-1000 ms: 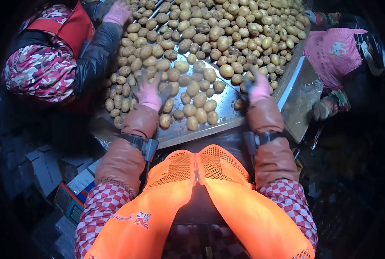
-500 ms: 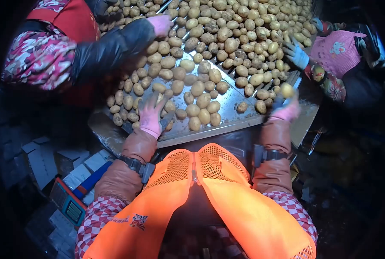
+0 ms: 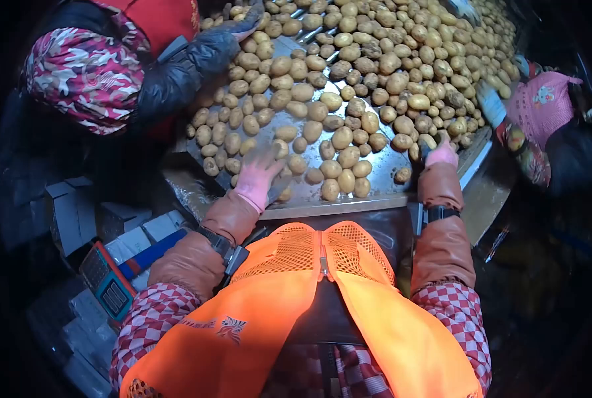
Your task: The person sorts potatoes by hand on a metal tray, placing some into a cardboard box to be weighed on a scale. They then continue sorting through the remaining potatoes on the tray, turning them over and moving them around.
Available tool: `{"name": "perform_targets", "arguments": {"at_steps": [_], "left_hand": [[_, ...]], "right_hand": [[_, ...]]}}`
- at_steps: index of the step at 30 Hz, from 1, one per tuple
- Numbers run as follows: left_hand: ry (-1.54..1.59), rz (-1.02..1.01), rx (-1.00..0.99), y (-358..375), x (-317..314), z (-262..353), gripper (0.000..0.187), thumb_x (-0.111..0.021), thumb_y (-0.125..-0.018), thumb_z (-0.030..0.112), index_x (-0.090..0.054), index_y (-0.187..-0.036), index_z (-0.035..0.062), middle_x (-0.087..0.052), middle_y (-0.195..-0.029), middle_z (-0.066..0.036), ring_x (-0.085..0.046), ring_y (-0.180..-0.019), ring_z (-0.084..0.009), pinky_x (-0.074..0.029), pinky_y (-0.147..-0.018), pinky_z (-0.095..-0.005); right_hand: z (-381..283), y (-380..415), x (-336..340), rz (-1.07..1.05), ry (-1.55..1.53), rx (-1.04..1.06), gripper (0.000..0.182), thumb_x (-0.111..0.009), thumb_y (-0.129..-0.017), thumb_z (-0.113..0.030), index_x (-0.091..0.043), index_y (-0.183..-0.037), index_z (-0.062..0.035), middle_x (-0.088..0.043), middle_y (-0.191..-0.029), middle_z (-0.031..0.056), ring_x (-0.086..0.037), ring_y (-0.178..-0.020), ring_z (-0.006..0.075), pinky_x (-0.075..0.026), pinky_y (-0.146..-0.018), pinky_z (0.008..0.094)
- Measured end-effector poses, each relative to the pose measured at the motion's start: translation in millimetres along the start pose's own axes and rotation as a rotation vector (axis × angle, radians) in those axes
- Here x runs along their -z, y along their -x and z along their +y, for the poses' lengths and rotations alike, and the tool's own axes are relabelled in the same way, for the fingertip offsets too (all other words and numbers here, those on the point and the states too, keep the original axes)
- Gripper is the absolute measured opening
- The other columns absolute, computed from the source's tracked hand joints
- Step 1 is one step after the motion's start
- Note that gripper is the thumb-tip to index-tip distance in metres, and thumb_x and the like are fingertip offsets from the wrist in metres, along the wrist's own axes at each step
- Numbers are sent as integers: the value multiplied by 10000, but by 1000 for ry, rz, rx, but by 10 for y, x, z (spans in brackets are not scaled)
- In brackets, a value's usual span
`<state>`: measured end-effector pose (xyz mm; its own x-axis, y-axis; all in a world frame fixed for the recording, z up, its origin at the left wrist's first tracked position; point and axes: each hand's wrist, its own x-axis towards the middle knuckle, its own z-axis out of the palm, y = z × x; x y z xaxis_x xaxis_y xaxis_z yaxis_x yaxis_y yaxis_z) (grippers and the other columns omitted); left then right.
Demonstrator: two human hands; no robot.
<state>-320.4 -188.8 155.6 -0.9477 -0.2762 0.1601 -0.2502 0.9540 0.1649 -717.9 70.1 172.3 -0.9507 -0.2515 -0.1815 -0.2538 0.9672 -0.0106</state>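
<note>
My left hand (image 3: pixel 259 176), in a pink glove with dark fingers, is spread over potatoes (image 3: pixel 284 132) near the front left of a metal sorting table (image 3: pixel 296 211). Motion blurs its fingers, but they look apart and no potato shows in its grip. At the table's right side, my right hand (image 3: pixel 440 154) wears the same kind of glove. Its thumb and fingers are closed around a potato (image 3: pixel 428 142) beside the main heap. Between my hands, a loose group of potatoes (image 3: pixel 347 157) lies on the bare metal, and one small potato (image 3: pixel 402 175) sits apart near my right hand.
A large potato heap (image 3: pixel 435 60) covers the far side. At the left, a co-worker's dark sleeve (image 3: pixel 190 69) reaches over the table; another co-worker's light glove (image 3: pixel 491 106) is at the right edge. White boxes (image 3: pixel 77 215) and a blue-green device (image 3: pixel 113 292) are below left.
My right hand has brought its potato down beside the heap. My left hand still sweeps over the front-left potatoes. The view has shifted, and the left co-worker's hand has moved farther back.
</note>
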Motion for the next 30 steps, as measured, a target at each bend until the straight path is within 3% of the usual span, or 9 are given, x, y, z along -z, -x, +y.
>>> {"name": "perform_targets", "arguments": {"at_steps": [3, 7, 9, 11, 16, 21, 25, 29, 30], "left_hand": [[77, 68, 316, 108, 124, -121, 521, -725, -774, 268, -631, -1274, 159, -578, -1323, -116, -537, -1192, -363, -405, -1010, -536], [-44, 303, 353, -278, 379, -162, 433, -711, -821, 238, -656, -1240, 144, -618, -1262, -110, -533, -1233, -318, -351, -1072, -520], [-52, 223, 362, -582, 290, -441, 425, -697, -855, 274, -648, -1268, 184, -600, -1300, -104, -490, -1287, -332, -315, -1103, -522], [-62, 220, 456, -928, 167, -666, 481, -692, -861, 328, -615, -1319, 204, -554, -1364, -109, -444, -1331, -344, -307, -1113, -527], [-44, 109, 524, -1323, 149, -300, 611, -685, -850, 429, -541, -1401, 206, -471, -1454, -127, -384, -1371, -370, -296, -1125, -545], [97, 72, 409, -654, 51, -229, 682, -704, -828, 377, -479, -1445, 193, -434, -1473, -150, -385, -1365, -392, -302, -1110, -569], [-44, -100, 538, -464, 161, 65, 688, -706, -803, 341, -481, -1435, 190, -432, -1474, -148, -395, -1367, -370, -324, -1098, -561], [14, -22, 214, -255, 321, 0, 472, -681, -825, 329, -607, -1258, 156, -488, -1431, -131, -428, -1339, -353, -348, -1083, -546], [47, 22, 339, -176, 127, -146, 390, -678, -835, 314, -642, -1185, 144, -559, -1343, -117, -459, -1300, -358, -370, -1070, -510]], "right_hand": [[-53, 195, 72, 93, -103, 122, 567, -790, -763, -454, -667, -1217, -138, -658, -1179, 177, -592, -1160, 365, -471, -989, 453], [287, 285, -22, 361, -364, 286, 417, -759, -808, -343, -718, -1133, -85, -675, -1086, 169, -648, -1020, 342, -537, -859, 427], [457, 304, 258, 33, -1677, -343, 298, -654, -886, -175, -701, -1131, -14, -689, -922, 86, -690, -865, 257, -576, -703, 362], [923, 470, 353, 606, -356, 35, 407, -717, -833, -146, -666, -1223, -43, -699, -963, 100, -697, -918, 279, -582, -792, 410], [551, 369, 95, 310, -1185, 108, 523, -709, -841, -27, -602, -1342, -134, -639, -1194, 96, -635, -1070, 254, -547, -851, 402], [-1430, 824, 387, -292, -770, 570, 422, -653, -926, -273, -600, -1337, -188, -600, -1300, 197, -621, -1128, 361, -506, -948, 415], [-2334, 747, 234, -326, -208, 862, 443, -644, -885, -240, -576, -1321, -208, -527, -1356, 179, -585, -1171, 404, -502, -963, 452], [-2548, 847, 258, -387, -75, 729, 408, -605, -859, -141, -590, -1263, -198, -496, -1366, 185, -604, -1160, 387, -516, -951, 462], [-2513, 893, 293, -373, -97, 713, 385, -587, -866, -120, -589, -1247, -172, -497, -1365, 190, -617, -1145, 384, -521, -944, 461]]}}
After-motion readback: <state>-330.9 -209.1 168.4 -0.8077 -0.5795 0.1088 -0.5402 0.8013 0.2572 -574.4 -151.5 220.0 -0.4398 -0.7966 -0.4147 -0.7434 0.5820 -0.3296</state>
